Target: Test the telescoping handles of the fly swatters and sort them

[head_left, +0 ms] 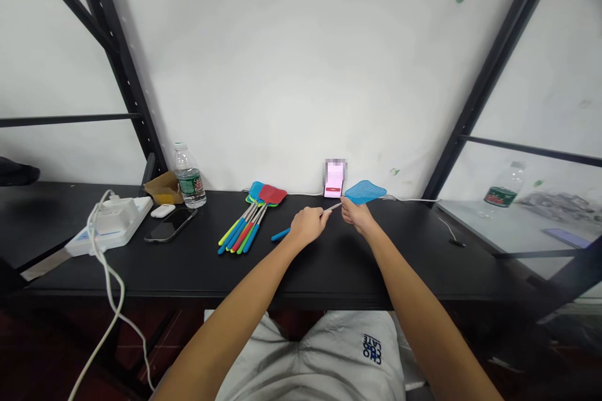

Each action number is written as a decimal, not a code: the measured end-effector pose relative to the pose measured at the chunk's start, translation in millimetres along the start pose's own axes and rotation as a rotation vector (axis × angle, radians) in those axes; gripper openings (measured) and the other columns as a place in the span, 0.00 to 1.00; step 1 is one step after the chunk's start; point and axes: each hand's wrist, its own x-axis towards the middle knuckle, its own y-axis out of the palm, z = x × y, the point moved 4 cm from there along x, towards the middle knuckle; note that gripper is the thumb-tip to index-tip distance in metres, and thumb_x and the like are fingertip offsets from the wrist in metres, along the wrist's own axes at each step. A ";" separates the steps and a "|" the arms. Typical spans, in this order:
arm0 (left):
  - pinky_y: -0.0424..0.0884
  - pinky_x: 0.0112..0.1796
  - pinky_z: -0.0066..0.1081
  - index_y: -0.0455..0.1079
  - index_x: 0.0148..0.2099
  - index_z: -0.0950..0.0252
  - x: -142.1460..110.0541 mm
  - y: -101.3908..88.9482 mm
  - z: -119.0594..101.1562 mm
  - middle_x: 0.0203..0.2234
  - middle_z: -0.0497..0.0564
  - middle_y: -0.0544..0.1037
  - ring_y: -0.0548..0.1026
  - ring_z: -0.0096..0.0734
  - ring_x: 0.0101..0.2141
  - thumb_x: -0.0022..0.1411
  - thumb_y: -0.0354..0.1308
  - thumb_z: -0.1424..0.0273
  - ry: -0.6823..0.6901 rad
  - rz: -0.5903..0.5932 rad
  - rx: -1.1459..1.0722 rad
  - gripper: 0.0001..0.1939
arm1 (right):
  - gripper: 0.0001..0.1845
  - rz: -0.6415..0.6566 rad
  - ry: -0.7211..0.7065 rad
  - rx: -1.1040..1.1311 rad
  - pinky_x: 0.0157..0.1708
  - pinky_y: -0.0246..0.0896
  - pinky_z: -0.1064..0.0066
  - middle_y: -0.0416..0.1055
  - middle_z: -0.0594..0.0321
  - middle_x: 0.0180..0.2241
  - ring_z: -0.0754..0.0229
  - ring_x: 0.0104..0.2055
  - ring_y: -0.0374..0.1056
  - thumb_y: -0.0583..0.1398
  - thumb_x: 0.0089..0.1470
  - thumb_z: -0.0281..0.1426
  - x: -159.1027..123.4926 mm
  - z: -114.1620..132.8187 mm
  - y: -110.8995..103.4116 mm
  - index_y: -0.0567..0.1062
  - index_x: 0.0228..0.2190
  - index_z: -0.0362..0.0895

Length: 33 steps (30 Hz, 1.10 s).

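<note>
A blue fly swatter (365, 192) is held across the front of me, its mesh head to the right and its blue handle end to the left. My left hand (308, 225) is closed around the metal rod near the handle. At the base of the mesh head, my right hand (356, 213) pinches the same swatter. To the left, several fly swatters (244, 225) lie in a fanned pile on the black table, with blue and red heads on top and handles of blue, yellow, red and green.
A lit phone (334, 178) leans on the wall behind my hands. At left are a water bottle (189, 176), a cardboard box (164, 187), a white case (163, 211), a dark phone (171, 224) and a power strip (117, 225) with cables. A short cable (455, 241) lies at right.
</note>
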 end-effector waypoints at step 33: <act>0.69 0.40 0.36 0.75 0.41 0.61 -6.7 1.2 16.7 0.37 0.57 0.79 0.77 0.43 0.39 0.69 0.40 0.50 -0.039 0.022 0.055 0.27 | 0.20 -0.422 -0.017 0.086 0.09 0.34 0.77 0.50 0.73 0.11 0.71 0.11 0.44 0.60 0.51 0.38 7.5 3.7 -58.0 0.55 0.19 0.47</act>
